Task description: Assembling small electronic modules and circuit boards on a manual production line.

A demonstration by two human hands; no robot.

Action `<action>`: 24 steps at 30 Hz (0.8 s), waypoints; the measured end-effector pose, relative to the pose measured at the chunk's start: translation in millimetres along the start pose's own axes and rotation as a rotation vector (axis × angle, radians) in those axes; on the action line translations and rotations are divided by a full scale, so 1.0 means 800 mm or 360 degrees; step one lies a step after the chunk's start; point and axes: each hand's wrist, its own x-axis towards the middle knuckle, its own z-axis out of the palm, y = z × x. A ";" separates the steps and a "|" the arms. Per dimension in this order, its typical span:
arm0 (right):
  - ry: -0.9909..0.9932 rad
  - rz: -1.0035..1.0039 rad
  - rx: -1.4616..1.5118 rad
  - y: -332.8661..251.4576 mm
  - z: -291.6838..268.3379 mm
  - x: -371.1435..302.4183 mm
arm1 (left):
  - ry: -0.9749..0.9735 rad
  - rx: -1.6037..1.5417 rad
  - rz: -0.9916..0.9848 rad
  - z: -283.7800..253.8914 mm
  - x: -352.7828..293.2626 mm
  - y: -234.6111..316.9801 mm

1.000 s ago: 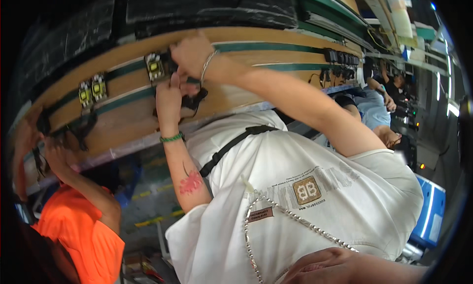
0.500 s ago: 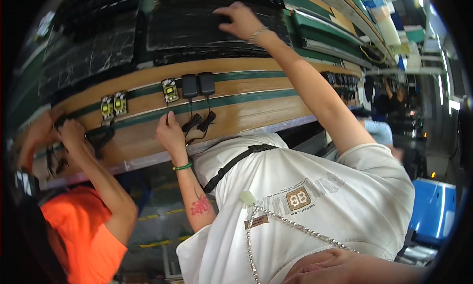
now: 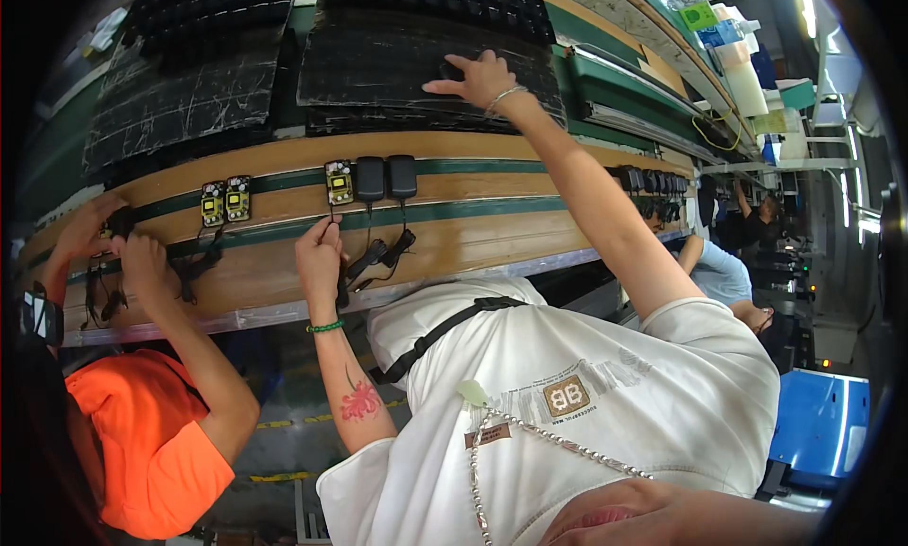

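Note:
My left hand (image 3: 320,260) is closed, pinching the thin black cable (image 3: 332,220) that runs down from a bare circuit board (image 3: 339,183) with a yellow component. Directly right of that board lie two black power adapters (image 3: 386,178), their bundled cords (image 3: 383,253) hanging toward me beside the hand. My right hand (image 3: 480,80) reaches over a flat, scuffed black tray (image 3: 378,63), its fingers apart and nothing visible in them. Whether the fingertips touch the tray cannot be made out.
At left, a co-worker in orange has both hands (image 3: 142,262) over cords near two more boards (image 3: 225,201). Another black tray (image 3: 189,92) lies behind them. Several adapters (image 3: 653,182) line the bench at right. A blue chair back (image 3: 821,423) stands at lower right.
My right hand has drawn back toward me over the black tray, fingers still spread. My left hand stays at the board's cable. The whole view has shifted slightly.

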 end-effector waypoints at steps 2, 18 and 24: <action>-0.0099 0.0156 0.0081 -0.013 0.004 0.001 | -0.0025 -0.0262 -0.0081 0.001 -0.005 -0.001; -0.0053 -0.0997 0.1305 -0.156 0.087 -0.069 | -0.0162 -0.0892 -0.0232 0.009 -0.002 -0.004; 0.0005 -0.1084 0.1339 -0.158 0.114 -0.066 | 0.0124 -0.0911 -0.0259 0.039 0.015 -0.017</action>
